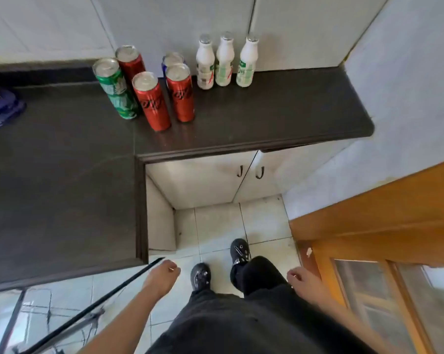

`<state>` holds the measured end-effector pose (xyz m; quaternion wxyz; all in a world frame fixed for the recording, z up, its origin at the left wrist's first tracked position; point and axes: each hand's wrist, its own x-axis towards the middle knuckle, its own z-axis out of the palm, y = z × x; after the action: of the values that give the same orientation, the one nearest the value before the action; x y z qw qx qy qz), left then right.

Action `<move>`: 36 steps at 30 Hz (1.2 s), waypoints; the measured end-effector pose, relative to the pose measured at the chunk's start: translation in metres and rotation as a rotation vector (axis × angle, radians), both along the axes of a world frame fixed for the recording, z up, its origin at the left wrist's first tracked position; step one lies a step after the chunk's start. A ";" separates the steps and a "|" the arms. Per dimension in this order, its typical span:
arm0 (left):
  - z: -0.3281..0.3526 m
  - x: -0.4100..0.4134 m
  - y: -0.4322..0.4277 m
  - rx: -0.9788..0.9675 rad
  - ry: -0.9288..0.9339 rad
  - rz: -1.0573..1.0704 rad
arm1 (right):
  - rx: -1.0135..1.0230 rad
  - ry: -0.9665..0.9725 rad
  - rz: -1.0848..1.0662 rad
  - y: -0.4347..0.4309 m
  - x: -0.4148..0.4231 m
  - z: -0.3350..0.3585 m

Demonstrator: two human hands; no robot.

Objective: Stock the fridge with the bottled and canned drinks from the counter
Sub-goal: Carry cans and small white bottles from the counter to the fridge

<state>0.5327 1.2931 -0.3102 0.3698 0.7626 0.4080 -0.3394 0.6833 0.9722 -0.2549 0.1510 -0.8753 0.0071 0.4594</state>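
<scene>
We stand short of the counter, left hand and right hand both loosely curled and empty. Five cans and three bottles wait upright there; fridge out of view, so everything seems left.

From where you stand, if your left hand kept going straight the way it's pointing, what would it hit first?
Likely the dark counter: the left hand hangs low beside its near corner, knuckles aimed up-frame toward that edge. The cans stand well beyond. Depth is unclear, so it might pass under the overhang to the cabinet side.
</scene>
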 end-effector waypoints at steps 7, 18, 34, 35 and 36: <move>0.004 0.088 -0.005 -0.053 -0.042 -0.054 | -0.012 0.022 0.138 0.027 0.079 -0.014; 0.116 0.296 0.022 0.302 -0.810 0.480 | 0.567 -0.434 0.148 0.135 0.325 0.067; 0.154 0.481 0.094 0.404 -1.075 0.604 | 0.719 -0.726 0.132 0.288 0.441 0.103; 0.153 0.486 0.098 0.393 -1.073 0.614 | 0.723 -0.732 0.141 0.291 0.442 0.103; 0.152 0.490 0.101 0.390 -1.070 0.622 | 0.723 -0.739 0.149 0.295 0.442 0.102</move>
<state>1.0224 1.3937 -0.1585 0.4580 0.7257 0.4232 0.2908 1.1257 1.2671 -0.1524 0.4029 -0.8691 -0.2680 0.1022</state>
